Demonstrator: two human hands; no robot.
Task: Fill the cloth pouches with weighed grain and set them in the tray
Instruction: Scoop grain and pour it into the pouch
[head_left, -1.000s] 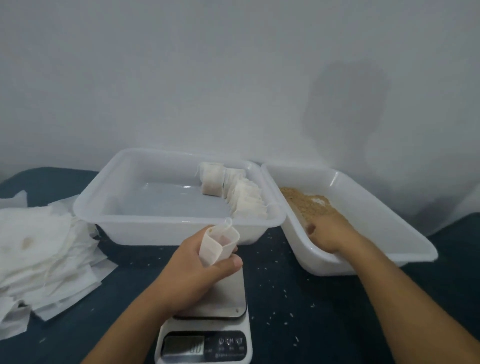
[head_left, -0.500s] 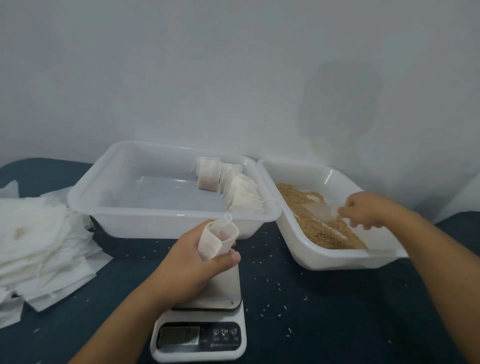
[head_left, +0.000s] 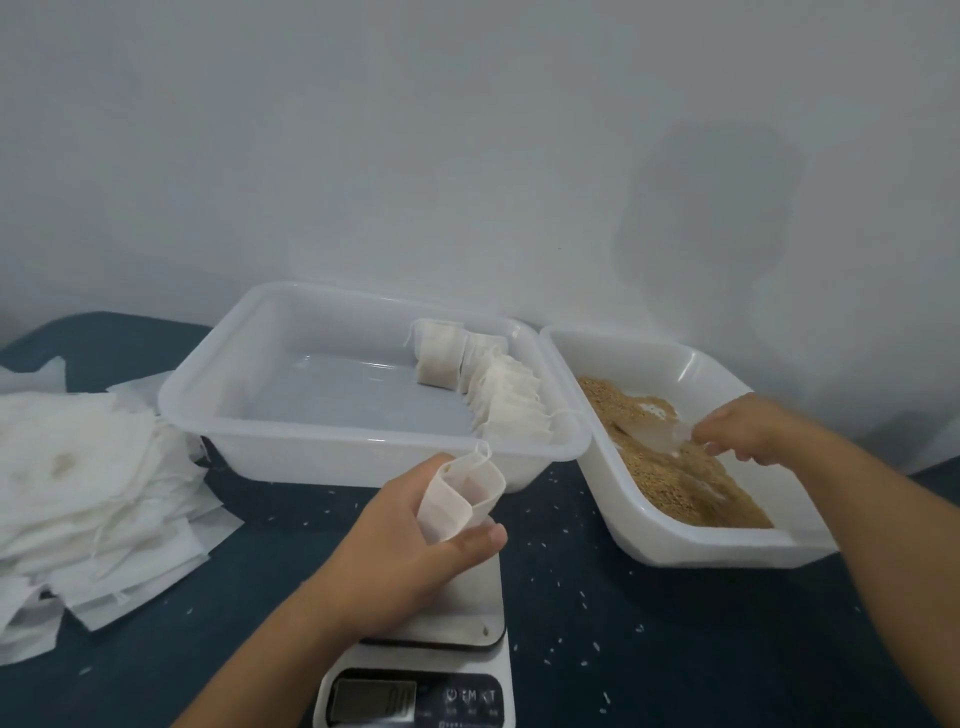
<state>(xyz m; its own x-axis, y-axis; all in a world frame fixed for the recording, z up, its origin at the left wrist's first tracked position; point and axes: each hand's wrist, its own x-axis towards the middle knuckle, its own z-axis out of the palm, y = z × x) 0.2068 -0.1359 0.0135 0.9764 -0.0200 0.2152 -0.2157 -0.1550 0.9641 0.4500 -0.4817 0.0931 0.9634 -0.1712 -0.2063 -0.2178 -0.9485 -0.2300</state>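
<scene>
1. My left hand is curled round an open cloth pouch, mouth up, held just above the plate of the scale.
2. My right hand is over the grain bin, fingers pinched on the handle of a clear plastic scoop whose bowl lies in the grain.
3. The grain bin is tilted, its far right side raised, and the grain is heaped against the near left wall.
4. The tray sits left of the bin, their rims touching or nearly so; I cannot tell which.
5. A row of filled pouches stands along the tray's right wall, with one rolled pouch at the far end.
6. A loose heap of empty pouches lies on the table at the far left, well apart from the scale.
7. Between my left hand and the tray's floor stands the tray's near wall, just behind the held pouch.
8. Stray grains are scattered over the dark table around the scale and bin.
9. The scale's display is too blurred to read.
</scene>
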